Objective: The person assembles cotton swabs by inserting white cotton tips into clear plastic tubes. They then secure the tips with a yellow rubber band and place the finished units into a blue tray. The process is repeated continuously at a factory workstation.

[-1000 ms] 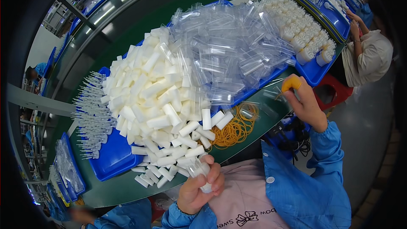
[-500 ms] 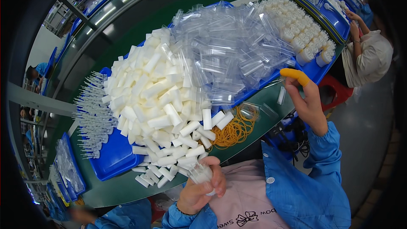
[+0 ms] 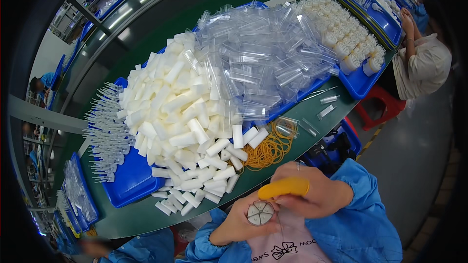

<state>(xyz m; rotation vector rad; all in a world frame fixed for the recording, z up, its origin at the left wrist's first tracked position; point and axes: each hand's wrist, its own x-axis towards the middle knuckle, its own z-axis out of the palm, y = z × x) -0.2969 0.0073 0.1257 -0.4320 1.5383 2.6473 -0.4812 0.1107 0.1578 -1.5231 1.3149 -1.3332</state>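
Note:
Close to my body, my left hand (image 3: pixel 235 223) is wrapped round a round bundle (image 3: pixel 260 213) whose upturned end shows several pale wedge-shaped segments. My right hand (image 3: pixel 317 191) is beside it, fingers bent and pressed together; a yellow finger cot (image 3: pixel 285 188) covers one finger, which reaches over the bundle. What the right fingertips pinch, if anything, is hidden. Just beyond the hands, white foam-like cylinders (image 3: pixel 195 131) form a large heap. A tangle of tan rubber bands (image 3: pixel 268 152) lies near the table edge.
Clear plastic sleeves (image 3: pixel 258 53) are piled on a blue tray, with banded white bundles (image 3: pixel 348 34) to their right. Thin clear pieces (image 3: pixel 105 136) stack by a blue tray (image 3: pixel 131 180) at left. A red stool (image 3: pixel 378 109) stands at right. Co-workers sit on both sides.
My right hand has come from the table's right edge down and left to the bundle. The left hand has moved slightly right and turned the bundle's segmented end upward.

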